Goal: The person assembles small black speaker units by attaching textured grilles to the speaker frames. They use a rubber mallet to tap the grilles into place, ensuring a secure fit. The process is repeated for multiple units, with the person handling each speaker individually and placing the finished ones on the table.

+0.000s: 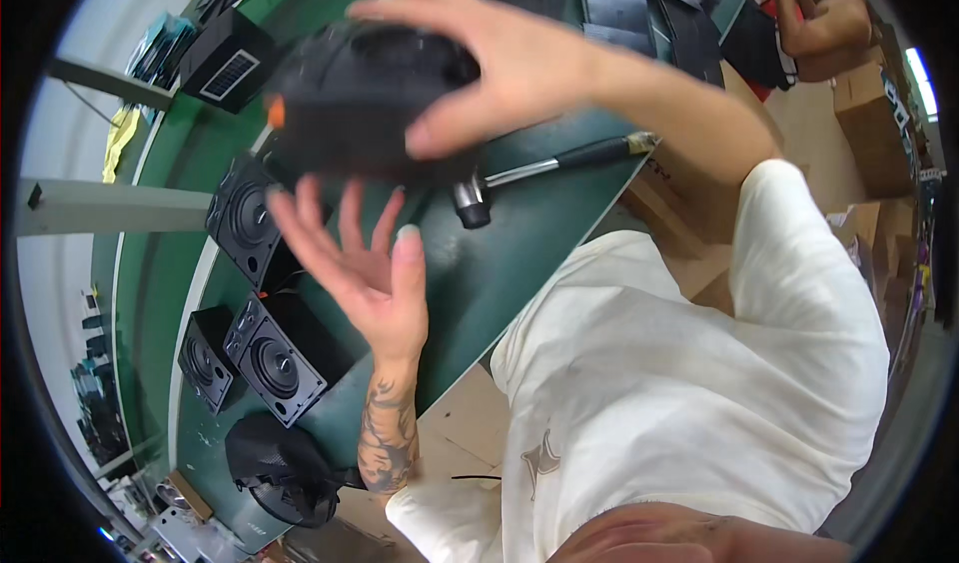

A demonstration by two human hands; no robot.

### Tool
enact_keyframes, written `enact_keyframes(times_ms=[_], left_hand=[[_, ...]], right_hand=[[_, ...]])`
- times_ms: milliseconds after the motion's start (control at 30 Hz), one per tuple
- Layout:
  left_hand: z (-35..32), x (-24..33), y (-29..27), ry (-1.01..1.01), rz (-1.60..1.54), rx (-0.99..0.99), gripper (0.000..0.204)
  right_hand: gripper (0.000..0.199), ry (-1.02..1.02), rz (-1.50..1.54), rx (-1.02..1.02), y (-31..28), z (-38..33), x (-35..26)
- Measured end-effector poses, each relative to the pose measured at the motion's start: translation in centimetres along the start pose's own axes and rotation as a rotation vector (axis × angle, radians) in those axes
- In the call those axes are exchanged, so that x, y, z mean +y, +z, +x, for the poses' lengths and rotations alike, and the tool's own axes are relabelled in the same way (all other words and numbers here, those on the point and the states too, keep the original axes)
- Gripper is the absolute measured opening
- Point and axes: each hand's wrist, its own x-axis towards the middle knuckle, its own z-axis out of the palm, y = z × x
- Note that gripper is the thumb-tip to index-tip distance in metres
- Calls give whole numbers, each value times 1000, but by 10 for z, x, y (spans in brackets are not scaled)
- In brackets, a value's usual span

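Blurred by motion, a black speaker box (340,128) with an orange spot at its left end is in my right hand (499,58), thumb on the near side and fingers over the top. My left hand (365,273) is open just below it, palm up and fingers spread; whether its fingertips touch the box I cannot tell. On the green table, a hammer (529,170) with a black head and dark handle lies right of the box. Several black speakers stand left of my left hand, the nearest a speaker (275,363) with its round cone facing up.
A black mesh bag-like item (280,468) lies at the table's near left end. A black box with a white label (232,73) stands on the far left strip. Dark flat panels (614,3) cover the far table. A person (824,23) sits at upper right near cardboard boxes (869,113).
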Motion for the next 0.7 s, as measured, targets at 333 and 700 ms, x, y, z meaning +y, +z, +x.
enact_keyframes(times_ms=[333, 700], left_hand=[[-52, 23, -46, -440, -371, 376, 74], [-73, 11, -54, -617, -212, 452, 52]], right_hand=[[81, -435, -50, -106, 8, -82, -12], [104, -32, -600, -378, -20, -76, 105]])
